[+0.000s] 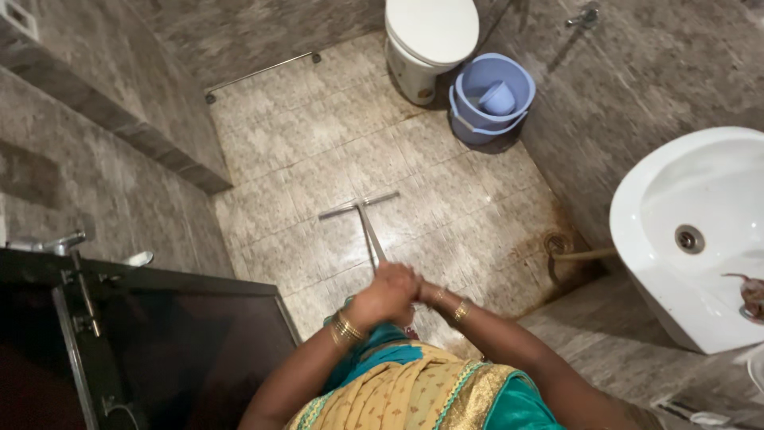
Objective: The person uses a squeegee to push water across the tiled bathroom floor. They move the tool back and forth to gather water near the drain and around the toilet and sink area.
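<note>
Both hands [398,288] grip a squeegee [362,213] on the wet tiled bathroom floor [318,143].

The single view comes from a camera worn on the person's head, looking steeply down over the chest onto the two hands, left hand [387,293] and right hand [424,292], clasped together low in the middle of the frame and fairly near the lens. Beyond the hands lies the tiled floor [302,143], well apart from the camera, with a toilet [430,40] and blue bucket [489,99] far ahead of them. A white basin [692,231] sits to the right of the hands, a dark door [159,342] to their left.
</note>
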